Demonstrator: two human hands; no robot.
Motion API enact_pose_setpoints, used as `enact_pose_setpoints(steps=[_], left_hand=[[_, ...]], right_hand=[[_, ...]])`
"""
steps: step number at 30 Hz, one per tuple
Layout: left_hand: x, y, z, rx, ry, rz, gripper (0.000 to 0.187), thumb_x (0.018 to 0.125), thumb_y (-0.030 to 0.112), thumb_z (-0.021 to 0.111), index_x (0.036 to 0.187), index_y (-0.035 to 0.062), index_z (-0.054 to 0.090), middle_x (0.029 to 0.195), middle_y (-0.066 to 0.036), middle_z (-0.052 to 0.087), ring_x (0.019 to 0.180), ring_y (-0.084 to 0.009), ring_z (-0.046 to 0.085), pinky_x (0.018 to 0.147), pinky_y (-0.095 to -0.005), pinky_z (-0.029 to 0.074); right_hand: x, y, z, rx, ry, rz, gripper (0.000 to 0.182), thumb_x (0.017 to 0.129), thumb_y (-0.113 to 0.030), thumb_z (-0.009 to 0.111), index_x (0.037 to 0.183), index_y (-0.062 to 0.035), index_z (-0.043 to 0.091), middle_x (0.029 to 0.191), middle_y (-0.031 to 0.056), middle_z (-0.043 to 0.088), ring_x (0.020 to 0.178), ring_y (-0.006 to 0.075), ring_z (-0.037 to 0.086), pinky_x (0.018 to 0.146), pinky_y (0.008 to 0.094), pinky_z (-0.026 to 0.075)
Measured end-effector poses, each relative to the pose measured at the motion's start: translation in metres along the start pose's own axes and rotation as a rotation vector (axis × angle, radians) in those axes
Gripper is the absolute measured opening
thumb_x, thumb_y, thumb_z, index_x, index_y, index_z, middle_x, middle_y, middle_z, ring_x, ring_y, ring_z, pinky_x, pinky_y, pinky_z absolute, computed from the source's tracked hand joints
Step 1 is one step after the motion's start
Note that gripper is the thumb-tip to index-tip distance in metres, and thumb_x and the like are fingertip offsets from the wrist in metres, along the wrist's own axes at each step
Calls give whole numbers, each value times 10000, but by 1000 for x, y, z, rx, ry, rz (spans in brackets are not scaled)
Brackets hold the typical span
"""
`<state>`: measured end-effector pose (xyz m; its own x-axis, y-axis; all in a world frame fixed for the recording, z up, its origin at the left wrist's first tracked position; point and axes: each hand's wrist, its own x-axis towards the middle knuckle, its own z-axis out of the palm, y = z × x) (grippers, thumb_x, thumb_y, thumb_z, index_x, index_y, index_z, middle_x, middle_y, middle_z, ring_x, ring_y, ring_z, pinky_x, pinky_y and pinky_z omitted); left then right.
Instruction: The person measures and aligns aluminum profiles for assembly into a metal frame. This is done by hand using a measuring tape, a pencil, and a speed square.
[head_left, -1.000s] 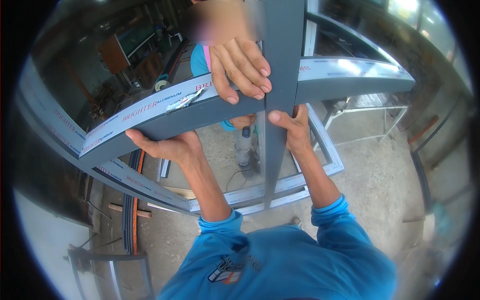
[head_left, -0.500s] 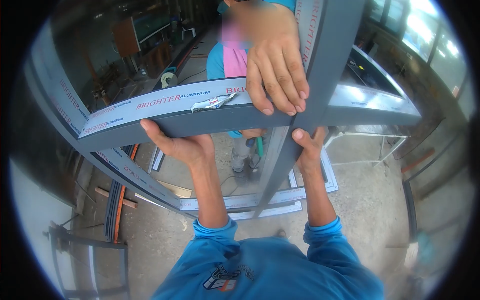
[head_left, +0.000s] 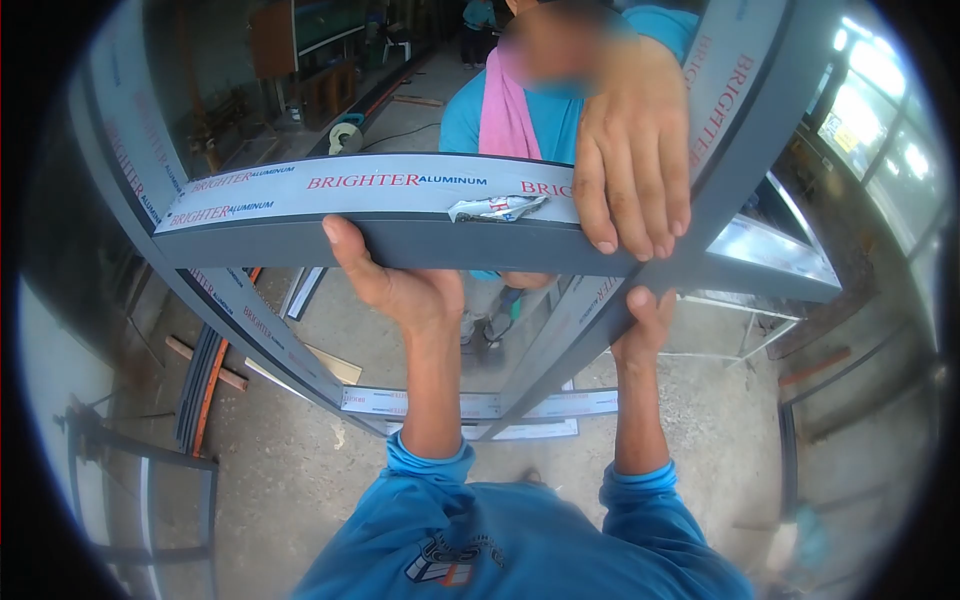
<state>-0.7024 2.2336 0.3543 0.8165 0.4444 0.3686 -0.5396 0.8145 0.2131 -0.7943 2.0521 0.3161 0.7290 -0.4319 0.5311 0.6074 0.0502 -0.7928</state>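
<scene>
A dark grey aluminum frame (head_left: 300,243) stands before me, its inner faces covered in white film printed with red and blue lettering. My left hand (head_left: 410,295) holds its horizontal crossbar from below, thumb up against the near face; the other fingers are hidden behind the bar. Just under the joint with the upright (head_left: 745,110), my right hand (head_left: 645,325) is closed around the upright, thumb on the near side. A co-worker's hand (head_left: 635,150) rests over the crossbar beside that joint, fingers hanging down its near face. Torn film (head_left: 498,208) curls from the crossbar.
Opposite me stands the co-worker in a blue shirt with a pink towel (head_left: 508,110). Dark and orange bars (head_left: 203,390) lie on the floor at left, near another dark frame (head_left: 140,500). A tape roll (head_left: 346,136) sits behind. A white-legged stand (head_left: 745,325) is at right.
The view has swung, so the upright and co-worker appear farther right and the crossbar looks more level. Both my hands keep their hold. Another person now shows in the far background.
</scene>
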Motion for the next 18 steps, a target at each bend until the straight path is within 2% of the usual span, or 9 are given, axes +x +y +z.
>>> enact_pose_setpoints(steps=[2,5,7,14,16,18], left_hand=[[2,0,-1,19,-15,-18,584,849,568,506,1227,127,440,1099,-59,522,1117,-160,532,959,-311,451],[0,2,1,12,-15,-23,577,848,563,511,1222,129,447,1091,-60,525,1106,-159,538,955,-309,453],[0,3,4,-104,-25,-34,497,878,494,526,1151,82,477,1053,-70,536,1031,-155,546,893,-302,447],[0,3,0,-86,-13,-50,521,863,503,546,1162,82,473,1068,-57,525,1047,-152,525,917,-305,421],[0,1,0,-80,-15,-47,497,868,514,525,1161,115,485,1025,-45,554,1026,-137,576,902,-292,480],[0,1,2,-78,-14,-42,495,866,509,530,1155,110,486,1027,-48,553,1022,-138,578,898,-292,482]], right_hand=[[1,0,0,-2,4,13,882,691,-379,701,1345,27,269,1215,107,404,1135,214,422,933,320,357],[-1,1,0,-35,22,3,894,691,-383,702,1353,24,259,1232,108,395,1151,217,413,944,321,351],[0,0,4,-45,32,-38,911,693,-394,696,1366,20,242,1246,110,385,1166,224,404,956,321,342],[1,-3,7,-62,11,-31,925,695,-422,684,1376,12,234,1255,109,381,1175,229,394,970,327,327],[-2,-2,5,-68,36,-9,915,696,-413,684,1374,16,242,1257,108,381,1172,225,394,969,327,329],[0,0,3,-67,32,-21,892,709,-406,680,1368,20,255,1243,107,392,1165,225,400,968,327,330]])
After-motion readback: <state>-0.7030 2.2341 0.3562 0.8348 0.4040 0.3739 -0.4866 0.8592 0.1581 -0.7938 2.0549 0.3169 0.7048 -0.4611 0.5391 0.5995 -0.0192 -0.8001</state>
